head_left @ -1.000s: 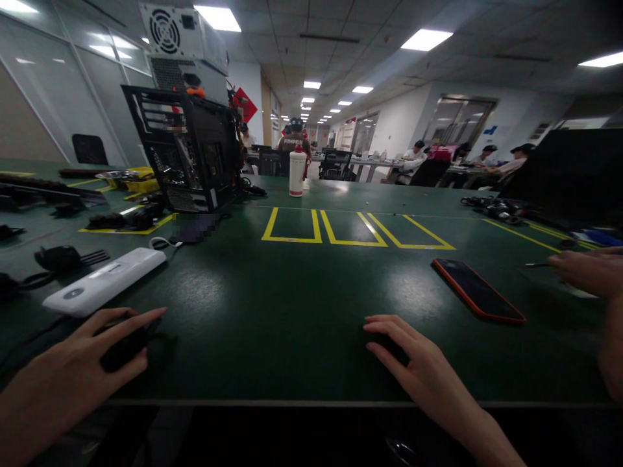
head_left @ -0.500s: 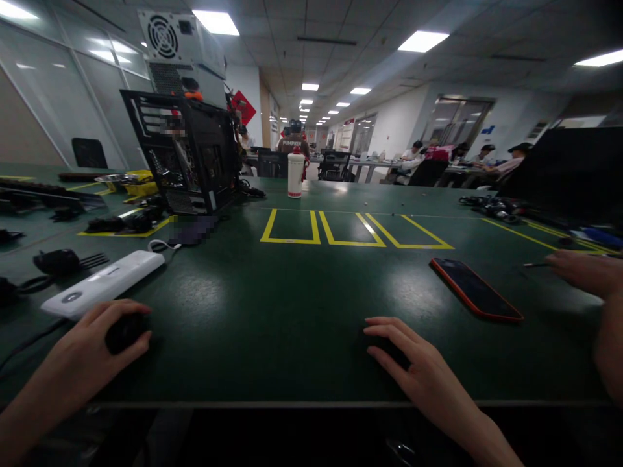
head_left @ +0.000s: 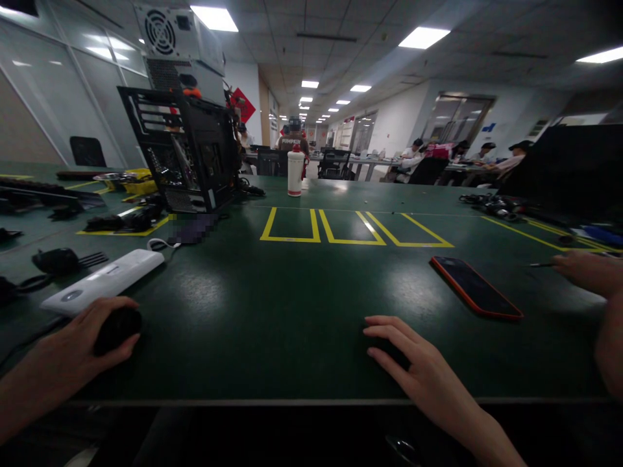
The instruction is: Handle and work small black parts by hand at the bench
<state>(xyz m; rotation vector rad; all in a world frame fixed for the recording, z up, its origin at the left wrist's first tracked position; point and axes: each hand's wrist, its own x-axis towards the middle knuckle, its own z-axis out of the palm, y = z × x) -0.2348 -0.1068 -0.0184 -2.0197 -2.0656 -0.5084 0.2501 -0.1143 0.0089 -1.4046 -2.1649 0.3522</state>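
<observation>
At the lower left, my left hand (head_left: 85, 344) is closed around a rounded black computer mouse (head_left: 118, 329) on the green tabletop, fingers over its far side and thumb along its near side. A white power strip (head_left: 104, 279) lies just beyond that hand. My right hand (head_left: 413, 360) rests near the table's front edge, thumb apart from the lightly bent fingers; the gap beneath them is dark, and I see no object there. Beyond it to the right lies a phone (head_left: 474, 285) in an orange-red case.
An open black computer case (head_left: 195, 155) with a power supply (head_left: 180, 35) on top stands at back left. A white bottle (head_left: 294, 172) stands behind yellow tape outlines (head_left: 353, 242). Another person's hand (head_left: 586, 269) holds a thin tool at right. Cables (head_left: 494, 204) lie beyond.
My left hand has slid slightly left with the mouse. My right hand stays in place. The other person's hand at the right has shifted a little to the right.
</observation>
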